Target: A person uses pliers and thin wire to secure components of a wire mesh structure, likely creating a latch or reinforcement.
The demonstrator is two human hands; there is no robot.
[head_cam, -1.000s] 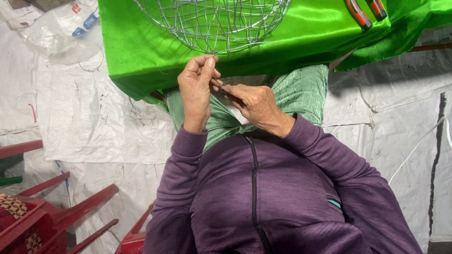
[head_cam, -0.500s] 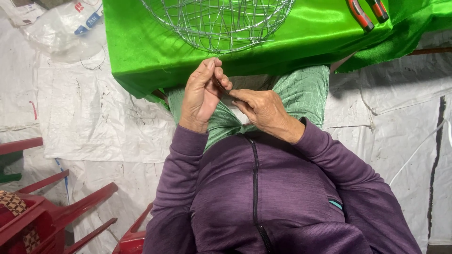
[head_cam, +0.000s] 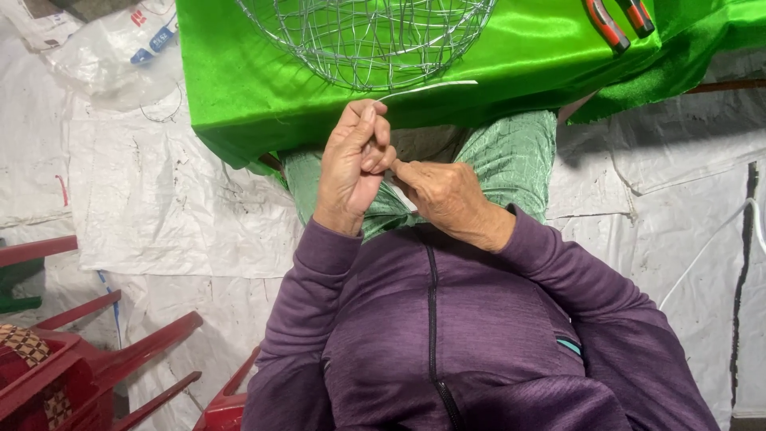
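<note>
Hands meet just below the near edge of the tabletop [head_cam: 239,104] in the head view, over the person's lap. The left hand [head_cam: 351,164] is raised upright with its fingers curled in, pinching a thin white strip [head_cam: 427,86] that runs up from the fingertips and bends to the right along the draped cloth. The right hand [head_cam: 443,191] lies lower, knuckles up, its fingers closed and touching the left hand's fingers; a short white piece shows beneath it, and whether that is the same strip cannot be told.

A glossy green cloth [head_cam: 542,56] covers the tabletop and hangs over its near edge, ending just above the hands. On it sits a round wire mesh frame [head_cam: 375,40], its lower rim near the cloth's edge and just above the left hand. Pliers with red and black handles [head_cam: 618,20] lie at the upper right, well apart from both hands.

Open room lies to either side of the lap: white, creased plastic sheeting [head_cam: 159,207] covers the floor left and right. Red plastic chair legs [head_cam: 120,359] stand at the lower left, well apart from the arms. A crumpled clear bag [head_cam: 112,56] lies at the upper left beside the tabletop, and a white cord [head_cam: 718,239] runs across the sheeting at the right.
</note>
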